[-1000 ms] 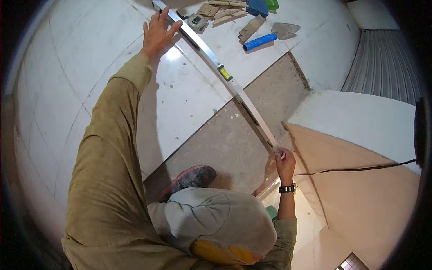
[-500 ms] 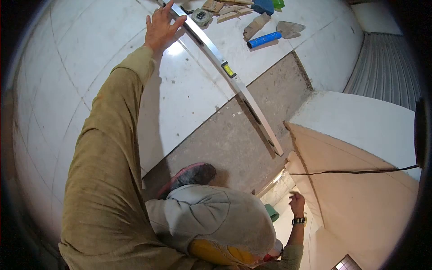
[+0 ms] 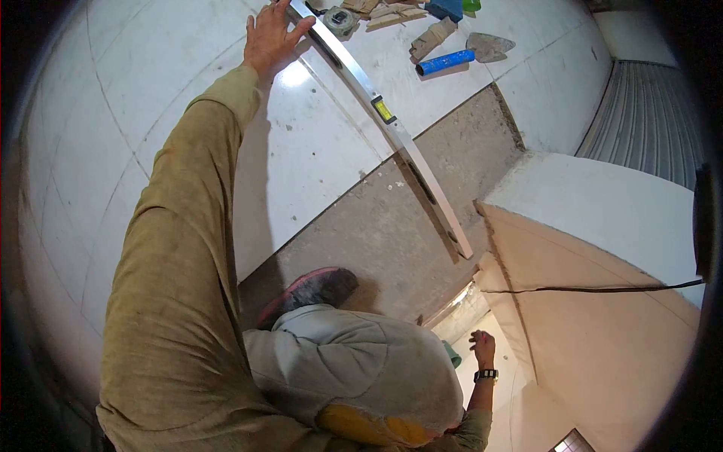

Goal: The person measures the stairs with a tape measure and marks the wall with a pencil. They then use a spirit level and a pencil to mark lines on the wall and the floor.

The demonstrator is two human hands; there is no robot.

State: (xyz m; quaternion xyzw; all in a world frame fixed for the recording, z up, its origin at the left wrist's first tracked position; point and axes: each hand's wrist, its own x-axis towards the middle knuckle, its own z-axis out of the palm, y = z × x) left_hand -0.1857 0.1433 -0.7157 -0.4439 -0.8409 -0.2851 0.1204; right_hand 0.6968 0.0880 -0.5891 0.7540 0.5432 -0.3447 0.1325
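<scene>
My left hand [image 3: 273, 39] is at the top, holding the upper end of a long silver spirit level [image 3: 361, 87], with the thumb and a finger over its edge. The level slants down across white tiles [image 3: 301, 166] and over a grey, untiled strip [image 3: 361, 233]. Its yellow vial [image 3: 384, 110] shows near the middle, and its lower end lies by the wall corner. My right hand [image 3: 483, 347], with a watch at the wrist, is at the lower right, away from the level. Its fingers are loosely bent and apart, with nothing visible in them.
A tape measure [image 3: 340, 22], wood pieces [image 3: 433, 39], a blue tube [image 3: 445, 63] and a trowel [image 3: 489, 47] lie at the top. A dark cable [image 3: 595, 289] runs across the right side. My shoe [image 3: 312, 294] rests on the grey strip, and a green container [image 3: 452, 354] is partly hidden.
My right hand has moved slightly left and up, and its fingers look more spread. The level has stayed nearly still under my left hand. The view has shifted a little.
</scene>
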